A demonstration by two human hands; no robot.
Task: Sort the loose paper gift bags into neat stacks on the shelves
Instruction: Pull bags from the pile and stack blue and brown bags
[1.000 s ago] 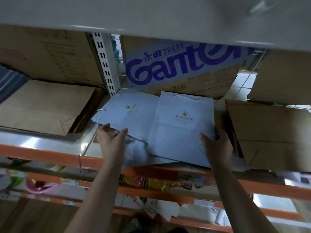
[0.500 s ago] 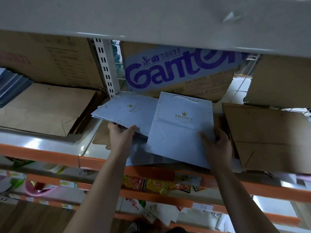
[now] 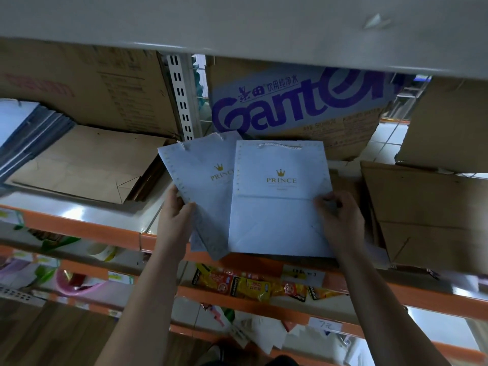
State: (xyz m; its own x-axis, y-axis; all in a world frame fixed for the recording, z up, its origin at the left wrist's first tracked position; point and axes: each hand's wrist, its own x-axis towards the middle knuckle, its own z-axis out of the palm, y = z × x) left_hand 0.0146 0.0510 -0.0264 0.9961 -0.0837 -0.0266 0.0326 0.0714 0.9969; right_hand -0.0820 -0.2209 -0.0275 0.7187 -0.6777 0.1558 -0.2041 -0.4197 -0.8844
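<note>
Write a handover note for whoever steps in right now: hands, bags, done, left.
Left hand: grips the lower left edge of the tilted PRINCE bag.
Right hand: pinches the right edge of the upper PRINCE bag, which overlaps the tilted one.
Done: brown bag stacks lie flat on either side.
Left: square the two blue bags into one stack on the shelf.

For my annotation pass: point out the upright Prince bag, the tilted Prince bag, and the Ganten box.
upright Prince bag [image 3: 280, 207]: head view, front panel.
tilted Prince bag [image 3: 203, 178]: head view, front panel.
Ganten box [image 3: 295, 107]: head view, printed side.
</note>
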